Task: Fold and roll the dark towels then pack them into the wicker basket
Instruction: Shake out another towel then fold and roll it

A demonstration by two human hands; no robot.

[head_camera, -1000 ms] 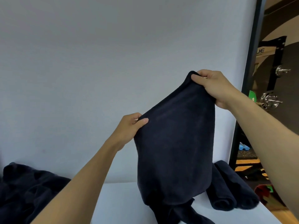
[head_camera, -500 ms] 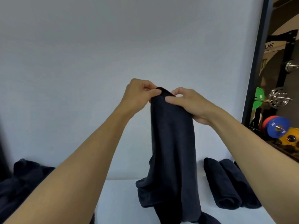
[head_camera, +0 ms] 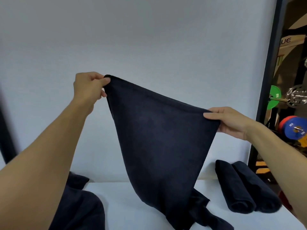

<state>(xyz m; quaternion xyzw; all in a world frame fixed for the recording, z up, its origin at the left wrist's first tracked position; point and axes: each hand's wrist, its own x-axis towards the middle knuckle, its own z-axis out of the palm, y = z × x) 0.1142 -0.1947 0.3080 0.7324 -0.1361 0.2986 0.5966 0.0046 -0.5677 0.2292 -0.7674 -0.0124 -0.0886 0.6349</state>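
I hold a dark navy towel (head_camera: 159, 143) up in the air in front of a pale wall. My left hand (head_camera: 90, 87) pinches its upper left corner, raised higher. My right hand (head_camera: 230, 121) pinches the opposite corner, lower and to the right. The top edge is stretched between them and the cloth hangs to the white table (head_camera: 126, 205), where its lower end lies bunched. Two rolled dark towels (head_camera: 245, 188) lie side by side at the right of the table. No wicker basket is in view.
A heap of loose dark towels (head_camera: 79, 208) lies at the table's left, partly behind my left forearm. A dark frame post (head_camera: 265, 97) stands at the right, with coloured weight plates (head_camera: 294, 128) and a barbell beyond it.
My hands were together at the top of the towel half a second ago. They have moved apart, left hand up and left, right hand down and right, spreading the towel wide.
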